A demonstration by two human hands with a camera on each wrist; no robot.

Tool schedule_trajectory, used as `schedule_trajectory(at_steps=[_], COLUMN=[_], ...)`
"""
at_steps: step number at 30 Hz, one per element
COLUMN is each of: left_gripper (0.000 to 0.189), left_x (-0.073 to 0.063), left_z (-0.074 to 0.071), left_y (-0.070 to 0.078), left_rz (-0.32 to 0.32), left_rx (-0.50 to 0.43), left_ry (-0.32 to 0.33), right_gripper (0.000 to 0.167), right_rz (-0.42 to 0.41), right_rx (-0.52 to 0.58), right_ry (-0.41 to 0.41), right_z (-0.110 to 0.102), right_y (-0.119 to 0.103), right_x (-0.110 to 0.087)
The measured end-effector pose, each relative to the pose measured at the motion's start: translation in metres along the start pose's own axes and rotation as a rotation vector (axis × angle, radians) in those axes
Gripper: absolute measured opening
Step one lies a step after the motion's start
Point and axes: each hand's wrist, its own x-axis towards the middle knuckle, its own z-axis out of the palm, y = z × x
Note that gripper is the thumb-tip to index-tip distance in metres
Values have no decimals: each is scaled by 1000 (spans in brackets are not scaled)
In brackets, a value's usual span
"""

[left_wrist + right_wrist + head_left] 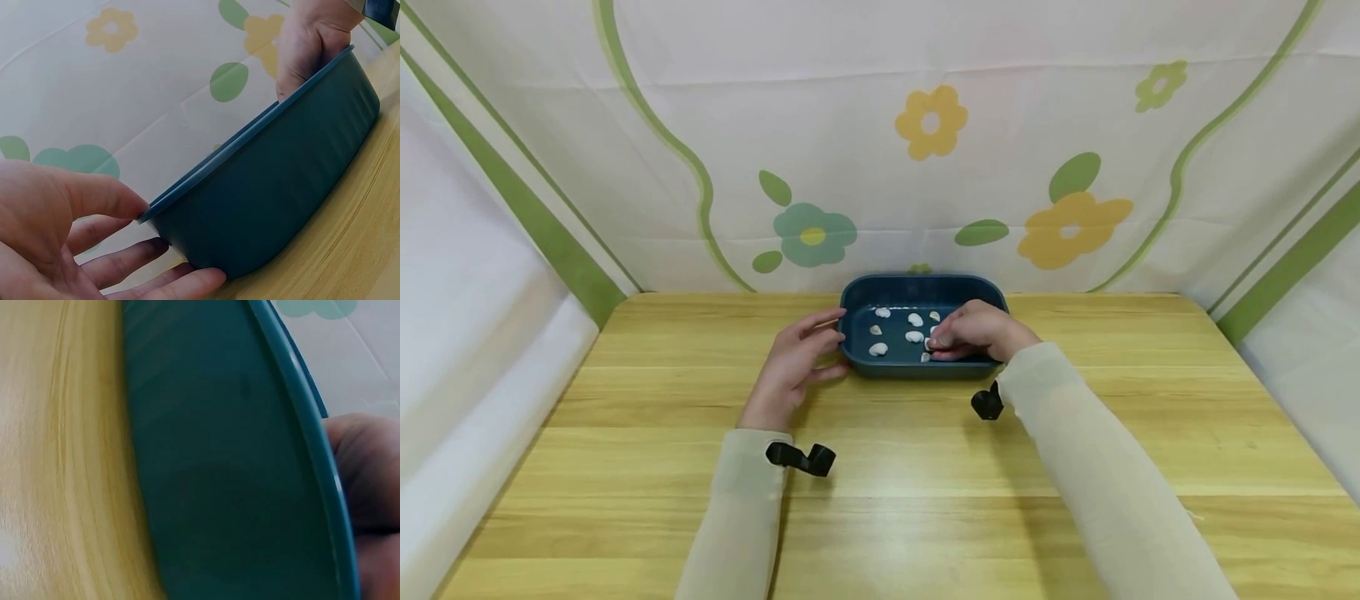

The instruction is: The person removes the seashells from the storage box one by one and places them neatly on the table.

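Note:
A dark blue rectangular basin (887, 368) with rounded corners stands at the table's back edge. Several small white seashells (878, 349) lie spread over its floor. My left hand (793, 358) is at the basin's left end; in the left wrist view its thumb (119, 199) touches the rim and the other fingers, spread and nearly straight, rest against the outer wall. Inside the right part of the basin, my right hand (977, 327) has its thumb and fingertips together at a small white shell, which it appears to pinch. The basin wall hides those fingertips in both wrist views.
The wooden table (880, 508) stretches from the basin toward me. Behind it hangs a white cloth (865, 117) printed with flowers, with more cloth at both sides. A black camera mount (805, 458) sits on each wrist.

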Motion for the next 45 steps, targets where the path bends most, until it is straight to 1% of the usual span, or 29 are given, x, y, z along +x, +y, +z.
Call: schedule_trajectory(at_steps=[5, 9, 12, 17, 25, 29, 36, 40, 45], left_gripper=[44, 44, 44, 46, 46, 46, 45, 44, 45], left_x=[-1, -1, -1, -2, -3, -3, -1, -2, -1], left_z=[1, 0, 0, -1, -1, -1, -2, -1, -1], left_y=[-1, -1, -1, -3, -3, -3, -3, -2, -3], left_rz=[1, 4, 8, 12, -1, 0, 7, 10, 2], left_rx=[-4, -8, -12, -23, -39, -44, -38, -30, -28], left_ry=[-1, -4, -13, -25, -23, -26, -24, -18, -19], right_gripper=[18, 17, 19, 20, 21, 22, 19, 16, 11], right_rz=[2, -7, -22, -49, -107, -154, -241, -287, -332], right_rx=[103, 146, 156, 187, 226, 232, 241, 228, 237], right_ry=[-41, -57, -62, -49, -55, -57, -74, -94, -118], right_z=[-3, -4, -4, -2, 2, 5, 17, 28, 45], right_y=[1, 1, 1, 0, -7, -8, -14, -13, -6], right_x=[0, 0, -1, -2, -12, -21, -45, -59, -69])
